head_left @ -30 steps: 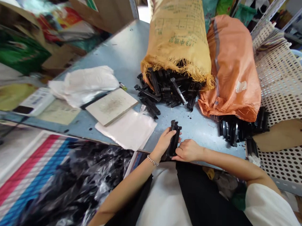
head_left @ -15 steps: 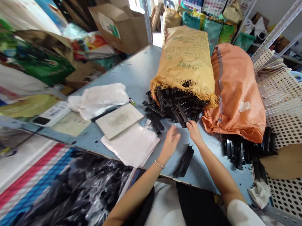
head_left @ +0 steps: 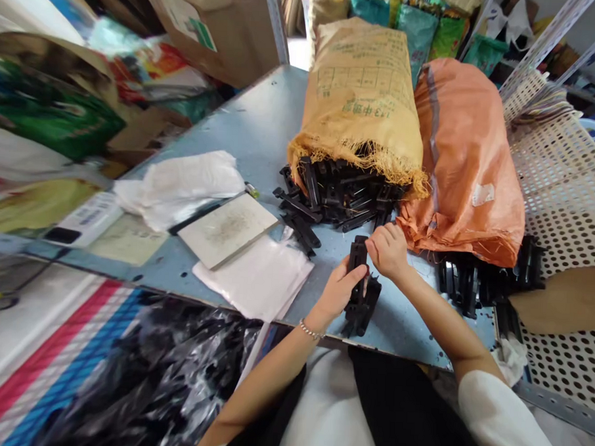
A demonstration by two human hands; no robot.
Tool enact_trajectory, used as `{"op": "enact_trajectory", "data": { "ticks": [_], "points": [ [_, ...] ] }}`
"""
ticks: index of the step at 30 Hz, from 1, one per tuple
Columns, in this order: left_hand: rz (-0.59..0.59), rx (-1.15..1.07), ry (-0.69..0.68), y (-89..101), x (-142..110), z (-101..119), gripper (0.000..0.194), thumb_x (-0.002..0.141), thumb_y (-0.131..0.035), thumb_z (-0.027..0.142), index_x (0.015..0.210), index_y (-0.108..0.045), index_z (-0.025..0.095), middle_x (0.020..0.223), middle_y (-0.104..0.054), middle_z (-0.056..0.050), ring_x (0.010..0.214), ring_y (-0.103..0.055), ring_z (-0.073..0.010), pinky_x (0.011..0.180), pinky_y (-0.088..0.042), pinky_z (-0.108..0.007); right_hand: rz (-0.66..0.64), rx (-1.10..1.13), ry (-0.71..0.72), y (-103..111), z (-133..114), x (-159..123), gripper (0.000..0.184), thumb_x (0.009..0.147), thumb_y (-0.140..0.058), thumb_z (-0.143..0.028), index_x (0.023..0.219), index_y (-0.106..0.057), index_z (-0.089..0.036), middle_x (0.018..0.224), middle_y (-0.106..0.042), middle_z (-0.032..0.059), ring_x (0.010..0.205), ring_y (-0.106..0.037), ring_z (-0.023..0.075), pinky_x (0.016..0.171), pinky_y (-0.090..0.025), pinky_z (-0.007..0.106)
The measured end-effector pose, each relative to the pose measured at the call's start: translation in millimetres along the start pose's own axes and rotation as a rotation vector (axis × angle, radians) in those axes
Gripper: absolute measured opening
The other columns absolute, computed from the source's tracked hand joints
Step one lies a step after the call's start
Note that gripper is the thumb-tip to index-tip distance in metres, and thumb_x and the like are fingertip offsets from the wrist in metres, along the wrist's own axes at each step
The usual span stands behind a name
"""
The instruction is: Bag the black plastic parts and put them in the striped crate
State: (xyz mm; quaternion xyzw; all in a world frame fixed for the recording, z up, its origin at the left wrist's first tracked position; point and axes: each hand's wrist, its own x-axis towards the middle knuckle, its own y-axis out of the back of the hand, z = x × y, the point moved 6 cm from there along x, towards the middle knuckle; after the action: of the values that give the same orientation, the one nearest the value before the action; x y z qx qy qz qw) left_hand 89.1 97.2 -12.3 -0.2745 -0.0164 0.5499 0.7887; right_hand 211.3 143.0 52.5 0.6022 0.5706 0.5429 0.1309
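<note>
Left hand grips a long black plastic part near the blue bench's front edge; right hand curled, hold unclear.

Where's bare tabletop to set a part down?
Widest patch: the blue table left of the yellow sack, behind the white bag. Smaller: between the right forearm and lower black part. Crowded: the yellow sack's mouth, heaped with black pieces.

Your blue table bears a yellow sack, an orange sack and black parts. Pale sheets lie left.
</note>
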Motion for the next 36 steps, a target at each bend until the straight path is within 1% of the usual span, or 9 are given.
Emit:
{"op": "enact_trajectory", "data": {
  "ticks": [4,10,13,16,18,23,28,32,36],
  "points": [
    [0.131,-0.014,-0.058,15.5,5,5,0.046,0.074,-0.075,0.055,0.096,-0.058,0.019,0.077,-0.062,0.003,0.052,-0.054,-0.0082,0.048,-0.044,-0.021,-0.058,0.204,-0.212,-17,-2,-11,0.056,0.107,-0.011,-0.047,0.076,-0.051,-0.022,0.066,-0.05,0.0005,0.065,-0.048,0.0174,0.065,-0.038,0.031],
    [0.112,-0.083,0.006,24.6,9,15,0.047,0.076,-0.071,0.059,0.09,-0.059,0.016,0.076,-0.062,0.0,0.056,-0.055,-0.0089,0.049,-0.044,-0.02,-0.234,0.043,0.284,-17,-63,-69,0.05,0.103,-0.031,-0.055,0.085,-0.062,-0.019,0.083,-0.063,0.0079,0.077,-0.051,0.022,0.07,-0.039,0.038],
    [0.171,0.067,-0.138,26.0,0,21,0.045,0.078,-0.071,0.053,0.102,-0.059,0.017,0.079,-0.062,0.0,0.06,-0.056,-0.0097,0.056,-0.048,-0.022,-0.315,0.229,0.014,-22,-62,-86,0.047,0.105,-0.029,-0.046,0.079,-0.059,-0.02,0.075,-0.061,0.0056,0.071,-0.054,0.0202,0.066,-0.043,0.036],
    [0.335,0.251,-0.386,42.5,-13,24,0.074,0.069,-0.083,0.041,0.13,-0.046,0.022,0.101,-0.063,-0.003,0.075,-0.063,-0.0132,0.074,-0.054,-0.029,-0.547,0.538,-0.281,-41,-47,-94,0.049,0.106,-0.027,-0.047,0.079,-0.059,-0.023,0.07,-0.062,0.0006,0.063,-0.057,0.0155,0.061,-0.047,0.03],
    [0.335,0.321,-0.381,54.2,-10,9,0.074,0.074,-0.078,0.04,0.136,-0.042,0.023,0.11,-0.063,-0.005,0.083,-0.066,-0.0167,0.082,-0.056,-0.035,-0.607,0.569,-0.354,-49,-26,-83,0.053,0.106,-0.025,-0.05,0.081,-0.062,-0.022,0.073,-0.064,0.0019,0.067,-0.06,0.0162,0.066,-0.049,0.03],
    [0.252,0.702,-0.265,68.5,9,-46,0.025,0.09,-0.052,0.033,0.099,-0.068,0.017,0.112,-0.066,-0.012,0.113,-0.059,-0.0288,0.106,-0.044,-0.051,-0.184,-0.129,-0.65,-43,70,-24,0.054,0.098,-0.043,-0.057,0.121,-0.056,-0.01,0.119,-0.061,0.0216,0.109,-0.06,0.0326,0.09,-0.047,0.044],
    [0.313,1.009,-0.408,69.8,7,-51,0.031,0.086,-0.056,0.021,0.114,-0.069,0.018,0.135,-0.056,-0.015,0.134,-0.042,-0.0328,0.117,-0.03,-0.059,-0.252,-0.228,-0.814,-50,114,-16,0.051,0.098,-0.046,-0.044,0.138,-0.048,-0.011,0.125,-0.063,0.0223,0.113,-0.062,0.0344,0.094,-0.047,0.045],
    [0.235,0.713,-0.366,60.3,16,-33,0.036,0.088,-0.06,0.032,0.123,-0.064,0.021,0.132,-0.058,-0.013,0.127,-0.051,-0.0281,0.114,-0.035,-0.052,-0.091,0.097,-0.821,-35,92,-50,0.048,0.101,-0.032,-0.043,0.135,-0.052,-0.017,0.122,-0.067,0.0138,0.111,-0.065,0.0263,0.093,-0.05,0.039],
    [0.115,0.021,-0.155,32.5,39,-21,0.052,0.087,-0.062,0.054,0.127,-0.057,0.022,0.117,-0.066,-0.009,0.102,-0.065,-0.0207,0.093,-0.052,-0.038,-0.146,0.279,-0.505,-29,23,-82,0.05,0.1,-0.035,-0.048,0.139,-0.048,-0.02,0.118,-0.068,0.01,0.103,-0.066,0.0231,0.089,-0.052,0.036]
  ]
}}
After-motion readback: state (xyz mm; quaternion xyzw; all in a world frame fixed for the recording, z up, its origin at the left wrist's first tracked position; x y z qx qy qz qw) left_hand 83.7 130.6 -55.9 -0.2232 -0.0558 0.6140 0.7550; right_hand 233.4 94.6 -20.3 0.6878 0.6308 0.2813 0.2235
